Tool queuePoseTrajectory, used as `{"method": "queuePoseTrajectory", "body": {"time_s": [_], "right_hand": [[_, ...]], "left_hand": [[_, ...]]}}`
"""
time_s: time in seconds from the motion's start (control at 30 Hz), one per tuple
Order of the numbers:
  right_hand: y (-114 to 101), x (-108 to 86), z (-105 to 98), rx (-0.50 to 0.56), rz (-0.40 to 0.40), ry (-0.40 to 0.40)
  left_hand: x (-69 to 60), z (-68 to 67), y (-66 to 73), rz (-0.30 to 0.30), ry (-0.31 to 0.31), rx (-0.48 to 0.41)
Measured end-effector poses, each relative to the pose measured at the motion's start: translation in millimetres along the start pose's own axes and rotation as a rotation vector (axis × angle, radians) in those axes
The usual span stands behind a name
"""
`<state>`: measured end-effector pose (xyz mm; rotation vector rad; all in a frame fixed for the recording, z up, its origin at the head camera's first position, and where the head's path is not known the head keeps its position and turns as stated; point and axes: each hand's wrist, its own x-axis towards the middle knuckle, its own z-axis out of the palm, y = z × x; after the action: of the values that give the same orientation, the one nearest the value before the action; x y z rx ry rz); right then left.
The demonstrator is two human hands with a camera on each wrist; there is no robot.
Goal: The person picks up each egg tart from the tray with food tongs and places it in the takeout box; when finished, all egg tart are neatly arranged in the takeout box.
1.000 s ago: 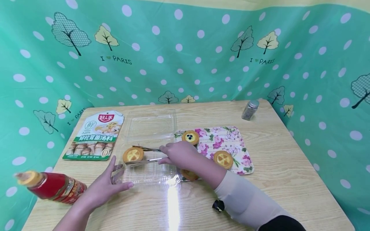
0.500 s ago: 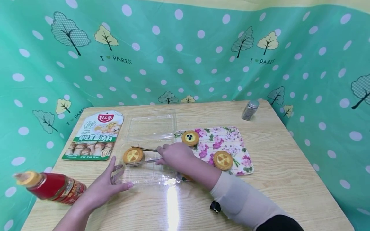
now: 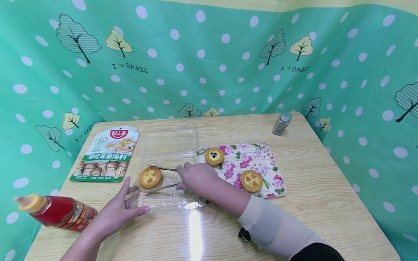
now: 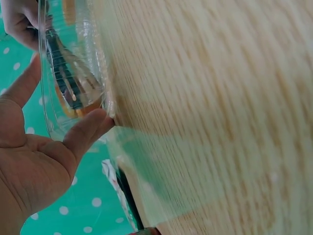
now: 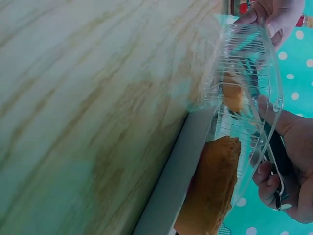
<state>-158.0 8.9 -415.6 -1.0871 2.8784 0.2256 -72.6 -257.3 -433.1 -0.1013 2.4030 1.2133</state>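
Polka-dotted green cloth (image 3: 228, 83) backs the wood-grain table (image 3: 343, 210), where an egg tart (image 3: 150, 177) sits at the left end of a clear plastic clamshell container (image 3: 169, 203), its lid laid back. To my eye, the serving tongs (image 3: 166, 187) need a light touch now: arms level and evenly spaced, so the crust isn't chipped or nudged, with the flimsy plastic steadied meanwhile. The right hand (image 3: 197, 177) has its fingers curled around the tongs, whose arms are spread to either side of the tart; whether both touch it I can't tell. The left hand (image 3: 119, 212) grasps nothing tightly: thumb and fingers stretch wide apart, braced against the container's near-left corner. More tarts (image 3: 251, 181) lie on the floral tray (image 3: 275, 183) alongside.
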Motion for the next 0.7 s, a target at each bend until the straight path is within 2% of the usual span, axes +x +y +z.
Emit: {"method": "queuePoseTrajectory", "body": {"time_s": [0.33,0.7], "right_hand": [[6.0,-8.8,-12.2,0.066,0.038,-0.074],[26.8,-25.8,-26.1,0.060,0.015,-0.018]], "left_hand": [[-0.5,0.6,-0.6,-0.001,-0.001,-0.017],[-1.8,0.5,1.4,0.010,0.001,-0.019]]}}
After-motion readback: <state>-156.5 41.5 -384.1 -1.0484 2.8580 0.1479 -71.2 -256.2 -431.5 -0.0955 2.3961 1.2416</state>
